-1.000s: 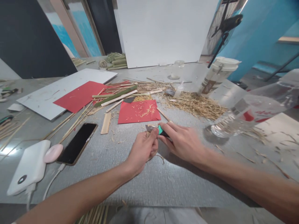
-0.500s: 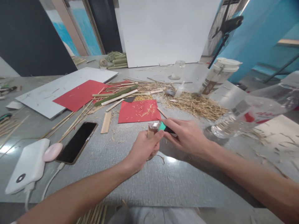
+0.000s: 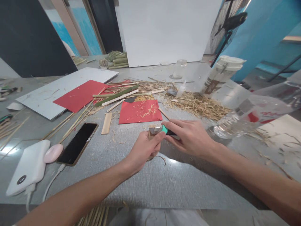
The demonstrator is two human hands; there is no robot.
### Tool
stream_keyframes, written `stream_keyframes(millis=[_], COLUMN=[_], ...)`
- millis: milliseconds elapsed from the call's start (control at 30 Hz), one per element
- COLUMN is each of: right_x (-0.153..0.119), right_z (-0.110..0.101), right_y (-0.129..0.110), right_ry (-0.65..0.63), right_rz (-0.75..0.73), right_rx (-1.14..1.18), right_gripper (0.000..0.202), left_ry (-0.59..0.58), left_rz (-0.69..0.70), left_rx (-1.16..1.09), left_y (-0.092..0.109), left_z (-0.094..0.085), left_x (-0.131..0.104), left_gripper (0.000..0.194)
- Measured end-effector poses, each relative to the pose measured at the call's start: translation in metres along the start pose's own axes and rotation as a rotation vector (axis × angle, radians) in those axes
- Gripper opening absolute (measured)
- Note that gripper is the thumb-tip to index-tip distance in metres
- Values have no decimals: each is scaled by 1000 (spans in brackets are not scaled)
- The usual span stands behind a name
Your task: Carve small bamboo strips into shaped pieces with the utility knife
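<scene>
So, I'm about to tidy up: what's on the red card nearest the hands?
Pale shavings lie scattered on the red card. Whatever they and the card cover cannot be seen.

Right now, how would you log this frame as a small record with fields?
Left hand: gripping a flat brown piece
Right hand: holding a green-and-black cutter
Blade: across the brown piece's upper end
Ahead: red sheet with pale shavings on it
Left side: phone, power bank
Right side: clear bottle, straw pile
</scene>
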State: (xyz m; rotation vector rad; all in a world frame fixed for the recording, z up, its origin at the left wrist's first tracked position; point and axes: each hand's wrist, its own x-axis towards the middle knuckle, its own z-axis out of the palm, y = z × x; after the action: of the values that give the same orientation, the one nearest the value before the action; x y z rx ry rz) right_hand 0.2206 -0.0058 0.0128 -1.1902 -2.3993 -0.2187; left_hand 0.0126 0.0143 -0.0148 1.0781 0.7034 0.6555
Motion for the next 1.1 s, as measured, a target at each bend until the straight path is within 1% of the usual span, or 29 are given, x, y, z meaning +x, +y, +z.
stream_keyframes(millis=[300,567,700,833,967,1100], right_x=[0,0,0,-2,-3,0], right_z=[-5,-7,-8,-5,-3,-10], right_y=[3,-3,-6,-10,-16,-12], right_ry=[-31,18,53,76,116,90], right_rz=[-16,-22,-29,-5,58,22], right_rx=[-8,-38,-72,-111,-83,-50], right_gripper=[34,30,29,28,26,26], left_ry=[-7,1,21,49,29,-9], left_rz=[5,59,97,89,99,68], left_rx=[55,115,156,105,38,43], left_y=[2,2,3,-2,-5,-1], left_z=[0,-4,-3,1,4,6], left_x=[-1,-3,-5,-5,-5,-7], left_gripper=[70,64,66,71,76,75])
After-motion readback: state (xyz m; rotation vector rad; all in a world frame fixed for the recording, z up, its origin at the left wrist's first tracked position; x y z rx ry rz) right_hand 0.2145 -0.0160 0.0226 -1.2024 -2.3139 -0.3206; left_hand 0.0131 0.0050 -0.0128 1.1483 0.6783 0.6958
